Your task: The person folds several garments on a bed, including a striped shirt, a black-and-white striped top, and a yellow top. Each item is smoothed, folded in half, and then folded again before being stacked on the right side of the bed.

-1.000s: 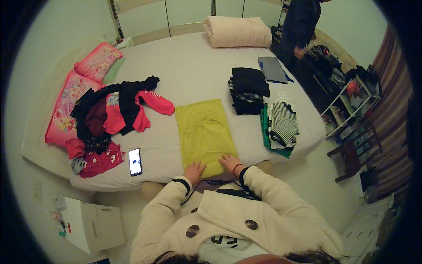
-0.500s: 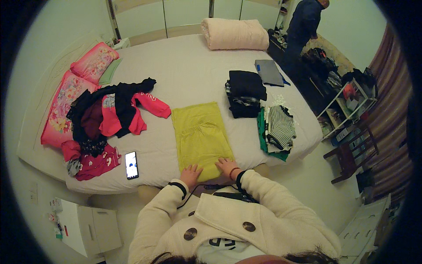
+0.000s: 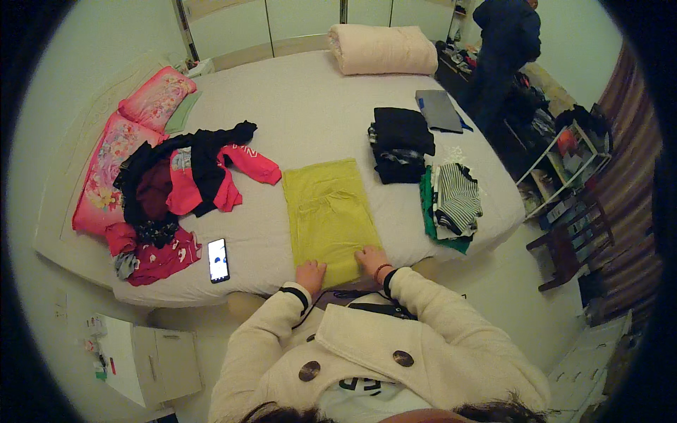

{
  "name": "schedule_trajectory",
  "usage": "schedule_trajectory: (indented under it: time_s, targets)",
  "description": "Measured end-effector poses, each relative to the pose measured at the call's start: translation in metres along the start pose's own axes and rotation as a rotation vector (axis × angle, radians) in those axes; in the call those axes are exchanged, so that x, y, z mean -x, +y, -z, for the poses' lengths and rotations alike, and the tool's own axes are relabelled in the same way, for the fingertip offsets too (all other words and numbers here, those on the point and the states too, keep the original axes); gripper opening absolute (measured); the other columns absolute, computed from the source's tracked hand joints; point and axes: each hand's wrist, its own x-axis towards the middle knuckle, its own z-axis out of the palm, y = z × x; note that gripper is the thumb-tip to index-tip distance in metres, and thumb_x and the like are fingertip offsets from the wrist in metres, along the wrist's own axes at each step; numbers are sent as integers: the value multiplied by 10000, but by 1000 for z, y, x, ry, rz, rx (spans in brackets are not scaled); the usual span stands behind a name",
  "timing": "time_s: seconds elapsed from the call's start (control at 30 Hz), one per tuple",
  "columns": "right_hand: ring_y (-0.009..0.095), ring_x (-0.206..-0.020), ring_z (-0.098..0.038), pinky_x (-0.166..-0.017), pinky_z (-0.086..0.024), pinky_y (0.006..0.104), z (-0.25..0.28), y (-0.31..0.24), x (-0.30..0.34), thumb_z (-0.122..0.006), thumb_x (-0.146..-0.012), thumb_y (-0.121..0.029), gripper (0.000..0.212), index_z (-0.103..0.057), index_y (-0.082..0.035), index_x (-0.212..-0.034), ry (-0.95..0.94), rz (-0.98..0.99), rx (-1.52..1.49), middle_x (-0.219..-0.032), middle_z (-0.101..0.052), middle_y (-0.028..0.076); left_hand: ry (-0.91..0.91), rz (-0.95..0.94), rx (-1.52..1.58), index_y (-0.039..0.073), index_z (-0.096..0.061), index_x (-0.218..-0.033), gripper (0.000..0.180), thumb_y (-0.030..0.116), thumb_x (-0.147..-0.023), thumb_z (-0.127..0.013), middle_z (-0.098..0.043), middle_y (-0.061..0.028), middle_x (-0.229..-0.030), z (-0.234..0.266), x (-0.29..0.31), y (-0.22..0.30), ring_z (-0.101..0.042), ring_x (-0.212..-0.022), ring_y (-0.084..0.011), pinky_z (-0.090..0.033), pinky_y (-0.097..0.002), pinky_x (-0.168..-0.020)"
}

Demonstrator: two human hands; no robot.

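A yellow-green folded garment (image 3: 331, 222) lies flat on the near middle of the bed, with creases across its upper half. My left hand (image 3: 310, 275) is on its near left corner, fingers bent in and closed on the fabric. At the near right edge, my right hand (image 3: 369, 261) has its fingers curled on the cloth in the same way. To the left of the garment, a phone (image 3: 218, 261) with a lit screen rests near the bed's front edge.
A heap of loose dark and pink clothes (image 3: 187, 180) lies left, beside floral pillows (image 3: 106, 169). On the right are a dark folded stack (image 3: 403, 137) and a striped-topped stack (image 3: 457, 201). A rolled quilt (image 3: 384, 49) sits far back; a person (image 3: 504, 53) stands beyond the bed.
My fingers, spread flat on the garment before, are now curled in on its near edge. The person at the back right has turned and bent. The whole view has shifted slightly.
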Motion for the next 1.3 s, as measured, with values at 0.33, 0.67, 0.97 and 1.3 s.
schedule_trajectory:
  time_s: [0.33, 0.67, 0.97, 1.3]
  targets:
    - [335, -932, -566, -791, -457, 434, -13, 43, -1, -604, -716, -203, 311, -588, -78, -1000, 450, -364, -507, -987, -595, 171, 255, 635, 559, -13, -542, -908, 294, 130, -667, -630, -600, -184, -832, -20, 6, -31, -594, -777, -321, -481, -401, -644]
    - [366, -898, -552, -793, -454, 422, -12, 50, 0, -573, -731, -213, 290, -590, -64, -979, 241, -470, -580, -951, -588, 189, -53, 575, 628, 24, -548, -810, 167, 140, -710, -613, -595, -130, -659, -38, 22, -47, -584, -550, -262, -454, -357, -488]
    - [351, -898, -570, -780, -454, 439, -11, 47, -2, -544, -749, -210, 243, -591, -56, -931, 240, -397, -481, -928, -602, 201, -32, 233, 396, 36, -531, -649, 189, 184, -701, -637, -564, -136, -597, -37, 21, -48, -567, -533, -284, -441, -398, -505]
    - [337, -910, -581, -771, -458, 404, -20, 60, -4, -563, -723, -118, 314, -574, -36, -1026, 245, -558, -705, -926, -624, 175, -307, 607, 1180, 94, -543, -673, 162, 201, -776, -608, -423, 8, -524, -29, 26, -45, -369, -435, -118, -295, -325, -395]
